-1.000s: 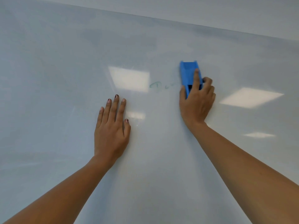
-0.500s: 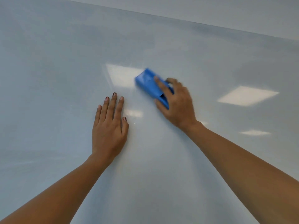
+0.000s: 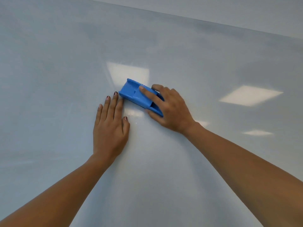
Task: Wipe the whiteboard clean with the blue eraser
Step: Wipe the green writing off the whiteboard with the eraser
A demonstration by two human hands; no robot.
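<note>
Fingers (image 3: pixel 148 94) of the right hand (image 3: pixel 172 110) are clamped on the bright blue oblong plastic eraser (image 3: pixel 131 92). The forefinger lies straight along its back, the thumb grips the near long edge, and the other fingers curl over the far edge. The left hand (image 3: pixel 109 130) lies flat on the glossy white whiteboard (image 3: pixel 65 63), its fingers (image 3: pixel 115 104) straight and close together, holding nothing.

From the head camera the step in hand reads as a wiping stroke, with the eraser pressed face-down on the board near the middle of the view. It lies on a slant, its free end up and to the left, just beside the left forefinger's tip. Whether the two touch I cannot tell. No ink shows anywhere on the board in this view, so the job looks nearly done, though much of the board runs beyond the frame. The next move likely calls for reversing the stroke, since the braced left hand blocks any further travel leftward. It also calls for keeping the pad flat under even pressure and checking the cleared patch for faint ghosting.

The eraser itself is a moulded shell with raised rims down both long sides and a shallow channel between them. A darker slot opens in its back near the knuckles. A thin dark strip shows along its lower edge — probably the wiping pad, otherwise hidden. Bright ceiling-light reflections (image 3: pixel 250 95) lie across the board.
</note>
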